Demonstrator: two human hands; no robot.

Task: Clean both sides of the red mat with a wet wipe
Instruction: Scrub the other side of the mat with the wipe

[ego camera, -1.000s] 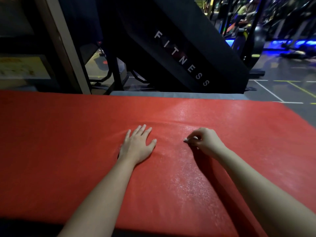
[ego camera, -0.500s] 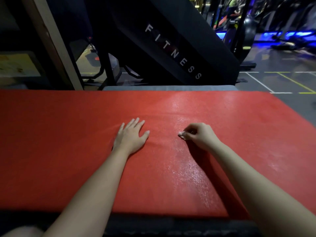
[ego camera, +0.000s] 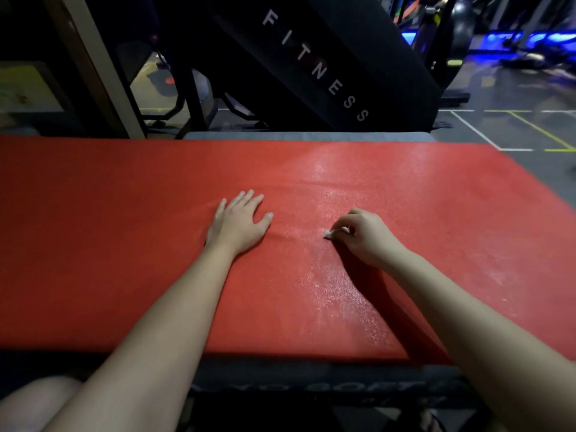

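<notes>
Red mat [ego camera: 124, 244]: lies flat across the view, glossy wet patch in its middle-right part. 
Black machine panel [ego camera: 311, 57]: lettered "FITNESS", stands behind the mat's far edge. 
Left hand [ego camera: 238, 224]: palm down, fingers straight, resting flat on the mat. 
Right hand [ego camera: 364, 236]: fingers curled, pinching the wipe against the mat. 
Wet wipe [ego camera: 328, 234]: small white wad, mostly hidden by the fingers.

One of each, two hands
One mat [ego camera: 124, 244], one wipe [ego camera: 328, 233], two hands: left hand [ego camera: 238, 222], right hand [ego camera: 367, 236]; and one black machine [ego camera: 343, 57] marked FITNESS.
</notes>
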